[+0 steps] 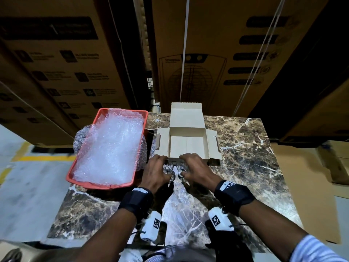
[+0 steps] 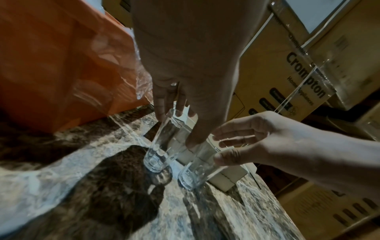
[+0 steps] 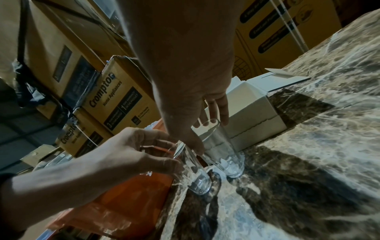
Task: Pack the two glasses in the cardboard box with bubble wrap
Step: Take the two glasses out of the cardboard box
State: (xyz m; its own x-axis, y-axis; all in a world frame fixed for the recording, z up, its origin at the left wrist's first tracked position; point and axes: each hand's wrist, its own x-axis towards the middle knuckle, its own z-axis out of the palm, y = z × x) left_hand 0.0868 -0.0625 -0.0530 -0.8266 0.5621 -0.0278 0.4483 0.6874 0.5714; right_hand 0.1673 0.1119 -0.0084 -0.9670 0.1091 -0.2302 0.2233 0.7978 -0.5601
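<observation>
Two clear tumblers are standing upright and just beside each other on the marble-patterned counter (image 1: 245,148), directly in front of the near wall of the open cardboard box (image 1: 188,146). The left hand (image 1: 156,171) is reaching down over the left glass (image 2: 162,142), with thumb and fingers curled round its upper part near the rim; the right hand (image 1: 196,169) is doing the same on the right glass (image 3: 224,146). Each grip is therefore closing on its own glass from above, and both bases are appearing to rest on the counter in the wrist views. The box is lying with its lid and side flaps folded out, and its interior is showing bare cardboard only. The bubble wrap (image 1: 111,148) is lying in the orange tray (image 1: 75,176) to the left of the box, with some of it hanging over the tray's far corner; none of it is on either glass. The step in hand is judged to be taking hold of the glasses, so the task is at an early stage. The next move is judged to call for cushioning: the glasses are needing wrap round them, and between them, before going into the box, and the two are needing to be kept from knocking together while being lifted.
</observation>
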